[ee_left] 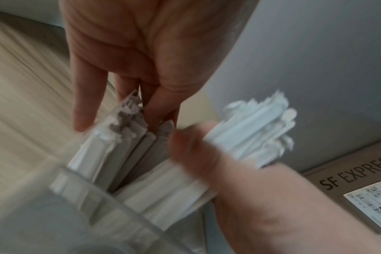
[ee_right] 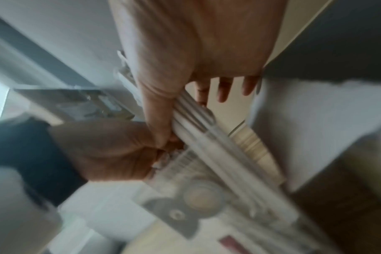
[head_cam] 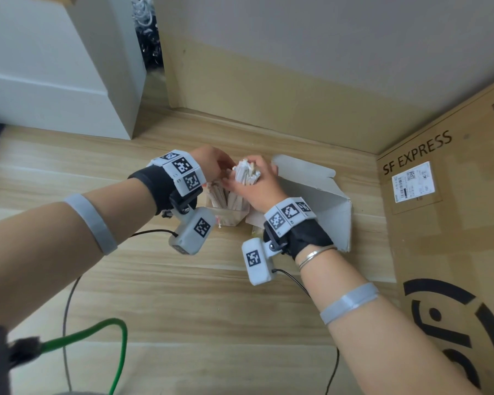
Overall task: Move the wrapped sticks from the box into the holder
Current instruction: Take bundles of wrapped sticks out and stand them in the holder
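A clear holder (head_cam: pixel 231 218) stands on the wooden floor with several paper-wrapped sticks (head_cam: pixel 221 195) upright in it. My left hand (head_cam: pixel 211 166) is over the holder. In the left wrist view its thumb and fingers (ee_left: pixel 85 110) close round the tops of those standing sticks (ee_left: pixel 128 113). My right hand (head_cam: pixel 257 189) grips a thick bundle of wrapped sticks (head_cam: pixel 246 171) just above the holder's right side, tilted into its mouth; the thumb (ee_right: pixel 159 110) curls round the bundle (ee_right: pixel 194 120). The open white box (head_cam: pixel 322 201) lies right of the holder, its inside hidden.
A large brown SF Express carton (head_cam: pixel 445 223) stands along the right side. A white cabinet (head_cam: pixel 54 67) sits at the back left and a wall runs behind the box. A green cable (head_cam: pixel 117 346) and black cables trail on the floor near me.
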Tool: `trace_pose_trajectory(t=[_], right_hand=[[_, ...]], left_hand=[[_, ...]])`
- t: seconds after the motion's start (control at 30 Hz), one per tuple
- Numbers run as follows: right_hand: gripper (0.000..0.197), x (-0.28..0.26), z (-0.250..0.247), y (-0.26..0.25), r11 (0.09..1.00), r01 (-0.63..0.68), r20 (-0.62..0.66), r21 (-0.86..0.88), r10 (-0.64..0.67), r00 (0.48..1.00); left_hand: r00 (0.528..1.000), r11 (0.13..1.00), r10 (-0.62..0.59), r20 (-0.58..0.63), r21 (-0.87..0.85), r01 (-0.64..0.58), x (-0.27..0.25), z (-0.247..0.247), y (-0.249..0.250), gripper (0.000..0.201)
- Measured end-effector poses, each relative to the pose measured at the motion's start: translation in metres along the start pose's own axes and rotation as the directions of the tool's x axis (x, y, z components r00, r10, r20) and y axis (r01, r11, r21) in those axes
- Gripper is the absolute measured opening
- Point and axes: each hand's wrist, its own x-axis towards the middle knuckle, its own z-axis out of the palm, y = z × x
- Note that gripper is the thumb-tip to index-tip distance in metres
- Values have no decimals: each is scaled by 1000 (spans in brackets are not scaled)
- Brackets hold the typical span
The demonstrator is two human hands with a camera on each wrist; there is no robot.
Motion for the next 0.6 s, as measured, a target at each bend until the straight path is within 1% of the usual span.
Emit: trace_pose_trajectory(t=[0.03,0.07,0.1,0.13,0.2,0.23,0.27,0.33,0.37,0.4,0.43,0.47,0.5,0.53,0.57,0.6], right_hand=[[50,-3,-4,3,998,-30,42,-63,33,999],[62,-5,-6,5,989,-54,70,-135,64,996],[67,-8,-7,5,977,-47,88,-210,67,994],[68,-11,-8,4,961,-32,115,-276,66,991],[62,-12,-7,1,926,40,159,-377,22,987],[57,-10,-7,1,907,99,171,-408,-31,985],[50,-8,-6,3,905,153,162,-398,-94,982],[23,-4,-5,4,929,239,61,-282,-232,971],[11,-3,-5,3,939,269,15,-214,-272,962],[11,-3,-5,3,934,306,-10,-184,-313,950],[11,-2,-4,4,918,328,-6,-225,-338,941],[8,0,-3,6,885,335,25,-323,-346,938],[10,2,-2,8,837,324,77,-440,-324,943],[19,3,1,12,781,312,140,-541,-282,949],[27,5,4,17,736,302,197,-605,-229,953],[32,5,7,18,719,291,236,-631,-179,955]], left_hand=[[1000,1000,4,8,-26,-3,2,1,-2,39],[1000,998,4,18,-62,-3,3,1,-2,39],[1000,995,1,30,-100,2,3,2,-2,39],[999,992,-2,36,-130,7,3,3,-2,40],[999,989,-5,35,-150,10,3,4,-1,40],[999,989,-6,37,-148,11,3,5,-1,39],[999,990,-8,38,-139,14,3,4,-1,38],[999,992,-29,44,-125,34,3,4,-1,35],[998,991,-40,47,-126,46,3,3,-2,34],[998,991,-44,46,-126,50,3,3,-2,33],[998,991,-42,44,-122,47,2,3,-1,33],[998,992,-37,43,-118,41,2,3,-1,34],[999,993,-31,43,-115,35,2,3,-1,35],[999,993,-23,42,-112,27,2,3,-1,37],[999,994,-19,44,-108,23,1,3,0,38],[999,994,-19,47,-107,24,0,2,0,39]])
